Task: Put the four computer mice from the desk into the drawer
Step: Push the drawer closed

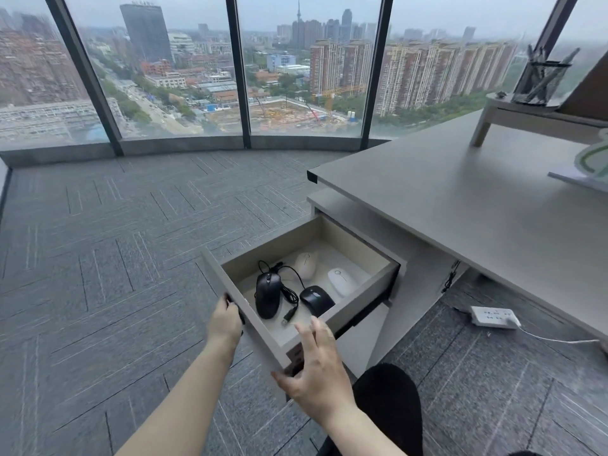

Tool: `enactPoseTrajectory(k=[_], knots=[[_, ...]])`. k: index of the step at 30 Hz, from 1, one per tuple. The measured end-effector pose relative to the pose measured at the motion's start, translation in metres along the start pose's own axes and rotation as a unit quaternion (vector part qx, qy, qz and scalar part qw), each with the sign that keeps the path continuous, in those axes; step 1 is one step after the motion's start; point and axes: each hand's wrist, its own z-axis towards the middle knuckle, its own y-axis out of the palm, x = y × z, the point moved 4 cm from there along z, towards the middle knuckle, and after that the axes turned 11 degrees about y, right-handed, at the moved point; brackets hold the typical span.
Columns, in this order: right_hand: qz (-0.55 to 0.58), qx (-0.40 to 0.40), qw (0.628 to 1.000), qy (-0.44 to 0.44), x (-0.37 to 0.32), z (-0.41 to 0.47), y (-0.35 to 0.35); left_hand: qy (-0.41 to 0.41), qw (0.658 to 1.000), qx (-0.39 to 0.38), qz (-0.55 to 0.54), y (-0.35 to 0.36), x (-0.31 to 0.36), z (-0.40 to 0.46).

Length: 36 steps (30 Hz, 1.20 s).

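Note:
The drawer (358, 301) under the desk stands pulled out. Inside it lie several mice: a black wired mouse (268, 294) with its cable and USB plug, a smaller black mouse (316, 300), a beige mouse (306, 264) at the back and a white mouse (342, 282) on the right. My left hand (226, 324) grips the drawer's front panel at its left end. My right hand (317, 366) rests with fingers spread on the near corner of the drawer front, holding nothing.
The grey desk (460, 205) reaches to the right, bearing a small riser with a mesh pen cup (539, 82) and a green-and-white item (592, 159). A white power strip (495, 317) lies on the carpet under the desk. Floor-to-ceiling windows stand ahead.

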Motion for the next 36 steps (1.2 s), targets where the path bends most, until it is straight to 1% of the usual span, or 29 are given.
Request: enactPoseTrajectory(k=[5, 8, 17, 20, 24, 27, 33, 36], knots=[[0.050, 0.032, 0.996, 0.070, 0.022, 0.011, -0.015, 0.011, 0.999, -0.051, -0.015, 0.030, 0.009, 0.010], [0.080, 0.040, 0.990, 0.110, 0.040, 0.025, -0.029, 0.038, 0.995, -0.084, -0.028, 0.058, 0.018, 0.016], [0.099, 0.077, 0.970, 0.207, 0.098, 0.077, -0.074, 0.071, 0.987, -0.139, -0.045, 0.149, 0.051, 0.035], [0.104, 0.104, 0.963, 0.225, 0.113, 0.092, -0.088, 0.064, 0.984, -0.165, -0.035, 0.178, 0.049, 0.049], [0.136, 0.139, 0.951, 0.243, 0.129, 0.106, -0.101, 0.047, 0.982, -0.179, -0.038, 0.206, 0.051, 0.058], [0.143, 0.149, 0.943, 0.262, 0.141, 0.117, -0.109, 0.038, 0.979, -0.196, -0.051, 0.226, 0.055, 0.063], [0.135, 0.172, 0.941, 0.257, 0.154, 0.138, -0.119, 0.033, 0.976, -0.205, -0.070, 0.256, 0.063, 0.070], [0.149, 0.182, 0.935, 0.265, 0.160, 0.145, -0.121, 0.026, 0.971, -0.218, -0.091, 0.268, 0.066, 0.073]])
